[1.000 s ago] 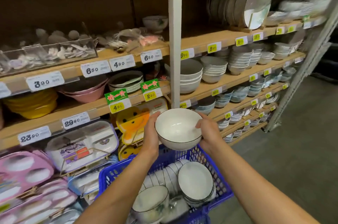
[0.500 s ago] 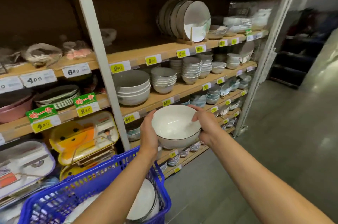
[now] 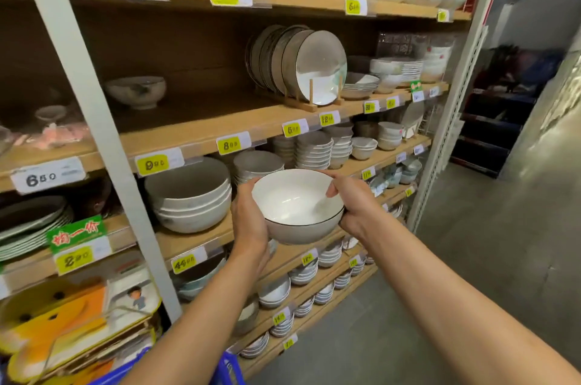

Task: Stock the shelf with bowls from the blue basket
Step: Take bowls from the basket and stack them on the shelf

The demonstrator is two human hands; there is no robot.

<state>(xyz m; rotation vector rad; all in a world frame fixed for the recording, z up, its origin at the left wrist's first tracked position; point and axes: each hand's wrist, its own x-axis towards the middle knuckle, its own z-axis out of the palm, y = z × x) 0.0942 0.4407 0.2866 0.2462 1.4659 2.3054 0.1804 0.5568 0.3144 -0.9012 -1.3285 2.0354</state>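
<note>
A white bowl [image 3: 295, 205] with a thin dark rim is held upright between both hands, in front of the wooden shelf [image 3: 195, 232]. My left hand [image 3: 250, 221] grips its left side and underside. My right hand [image 3: 353, 203] holds the right rim, thumb over the edge. Just left of it on that shelf sits a stack of large grey bowls [image 3: 190, 196]; a second stack of grey bowls [image 3: 256, 164] stands right behind the held bowl. Only a corner of the blue basket [image 3: 231, 367] shows at the bottom edge, under my left forearm.
A grey upright post [image 3: 94, 120] divides the shelving to the left. Above, plates lean in a wooden rack [image 3: 301, 67]; small stacked bowls fill the lower shelves. Packaged trays [image 3: 72, 318] sit at lower left. A bare concrete aisle floor [image 3: 440, 259] lies to the right.
The bowl has been lifted out of the basket and carried up and rightward to the shelf with the grey bowl stacks. The basket has dropped almost out of view as my head turned right.
</note>
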